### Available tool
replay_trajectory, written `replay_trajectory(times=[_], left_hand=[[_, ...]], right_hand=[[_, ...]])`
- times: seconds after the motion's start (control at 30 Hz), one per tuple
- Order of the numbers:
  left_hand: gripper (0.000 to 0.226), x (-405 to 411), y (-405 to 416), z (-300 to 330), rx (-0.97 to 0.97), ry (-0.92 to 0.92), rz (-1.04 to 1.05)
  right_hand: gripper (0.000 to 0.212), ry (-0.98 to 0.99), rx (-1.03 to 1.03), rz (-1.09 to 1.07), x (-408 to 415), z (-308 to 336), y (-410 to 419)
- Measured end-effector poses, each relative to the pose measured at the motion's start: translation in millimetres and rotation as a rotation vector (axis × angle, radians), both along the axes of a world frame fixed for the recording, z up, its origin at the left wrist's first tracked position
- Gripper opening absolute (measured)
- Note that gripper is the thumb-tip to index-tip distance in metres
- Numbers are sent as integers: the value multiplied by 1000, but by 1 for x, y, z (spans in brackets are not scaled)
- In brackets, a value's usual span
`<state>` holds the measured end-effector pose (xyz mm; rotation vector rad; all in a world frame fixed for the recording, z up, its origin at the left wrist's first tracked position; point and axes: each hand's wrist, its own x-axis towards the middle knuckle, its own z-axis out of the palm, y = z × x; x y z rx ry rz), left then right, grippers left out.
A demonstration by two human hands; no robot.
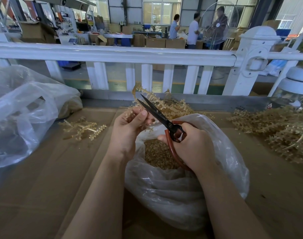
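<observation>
Cardboard-covered table (44, 187): clear bag (173, 190) of cut amber bits at centre. My left hand (128, 128), at the bag's 11 o'clock, pinches an amber sprue strip (144, 91). My right hand (193, 145), at 12, grips red-handled scissors (156, 112); the blades are parted and point toward 11 beside the strip.

Daylight is washing a green floor (116, 82).
Beyond the right grip (193, 145) a white railing (113, 54) is running; farther off, windows (162, 12) are glowing.

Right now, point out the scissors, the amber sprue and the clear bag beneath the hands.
scissors (169, 125), head view, on the black pivot.
amber sprue (134, 94), head view, on its curved upper stem.
clear bag (173, 195), head view, on its crumpled front wall.
</observation>
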<state>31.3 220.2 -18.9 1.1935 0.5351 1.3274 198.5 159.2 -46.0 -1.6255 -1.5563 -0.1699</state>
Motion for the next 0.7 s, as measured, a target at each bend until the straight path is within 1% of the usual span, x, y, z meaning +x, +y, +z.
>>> replay_trajectory(times=[0.13, 0.33, 0.57, 0.63, 0.7], left_hand=[[8, 0, 2, -3, 24, 53, 39], [3, 2, 4, -8, 26, 97, 43], [3, 3, 3, -7, 7, 131, 69], [5, 3, 3, -6, 3, 138, 70], [14, 3, 3, -6, 7, 149, 78]], right_hand=[[65, -79, 15, -85, -1, 2, -1], [83, -88, -21, -90, 0, 2, 1], [84, -105, -41, -101, 2, 1, 3], [84, -86, -47, -90, 2, 1, 4], [84, -76, -53, -89, 3, 1, 4]])
